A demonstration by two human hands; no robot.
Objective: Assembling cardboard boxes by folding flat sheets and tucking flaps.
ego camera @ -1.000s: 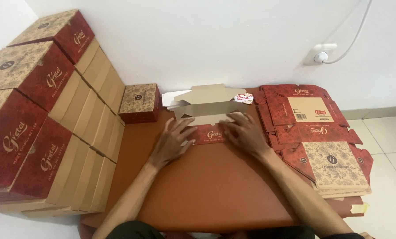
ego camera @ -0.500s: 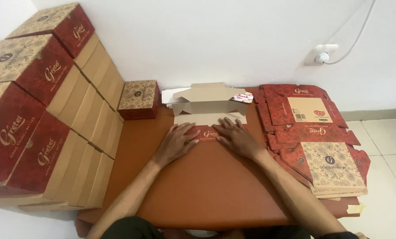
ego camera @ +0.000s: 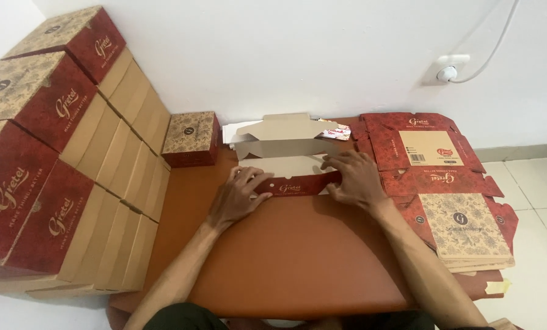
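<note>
Pressing down on a half-folded carton (ego camera: 288, 165) mid-worktop (ego camera: 298, 256), left hand (ego camera: 240, 198) and right hand (ego camera: 354, 178) have fingers spread flat on its red front flap, gripping nothing. Looks like light, thin cardboard that'd crease easily, so best held along the fold lines. Flat blanks (ego camera: 450, 195) sit to the right.

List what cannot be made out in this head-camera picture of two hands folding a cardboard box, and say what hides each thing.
- Half-folded box: its front corners, covered by the left hand and right hand.
- Stack of finished boxes: its far side, cut off by the picture's left edge.
- Pile of flat box blanks: the lower sheets, hidden under the top ones.
- Small packet behind the box: too small to identify.
</note>
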